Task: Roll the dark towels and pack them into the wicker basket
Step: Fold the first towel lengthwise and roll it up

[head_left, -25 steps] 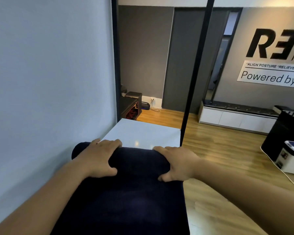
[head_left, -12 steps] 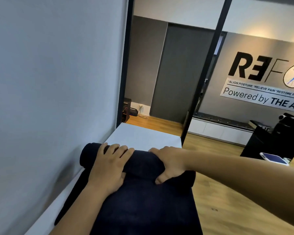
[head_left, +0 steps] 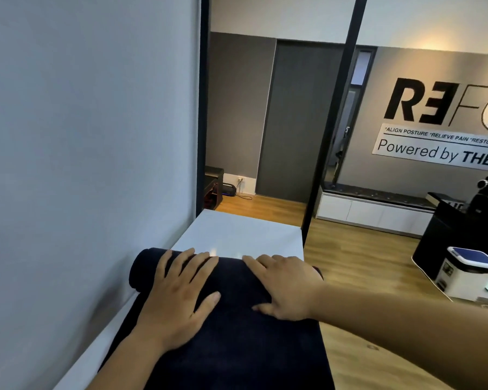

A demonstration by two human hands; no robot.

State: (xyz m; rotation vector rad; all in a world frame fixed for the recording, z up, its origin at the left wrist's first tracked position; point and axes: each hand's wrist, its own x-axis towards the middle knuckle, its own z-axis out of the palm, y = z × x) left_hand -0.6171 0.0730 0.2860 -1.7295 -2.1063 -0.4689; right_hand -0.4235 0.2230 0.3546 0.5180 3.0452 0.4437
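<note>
A dark navy towel (head_left: 234, 327) lies along a narrow white table (head_left: 243, 235), its far end wound into a thick roll. My left hand (head_left: 181, 294) rests flat on the left half of the roll, fingers spread. My right hand (head_left: 285, 285) presses flat on the right half, fingers pointing away from me. Neither hand grips the cloth. The flat part of the towel runs toward me under my forearms. No wicker basket is in view.
A pale wall (head_left: 82, 164) runs tight along the table's left side. Black frame posts (head_left: 333, 130) stand at the table's far end. To the right are wooden floor (head_left: 358, 277), a white box with a blue lid (head_left: 468, 271) and a dark stand (head_left: 462, 237).
Both hands went from curled over the roll to lying flat on top of it. The roll sits slightly nearer to me on the table.
</note>
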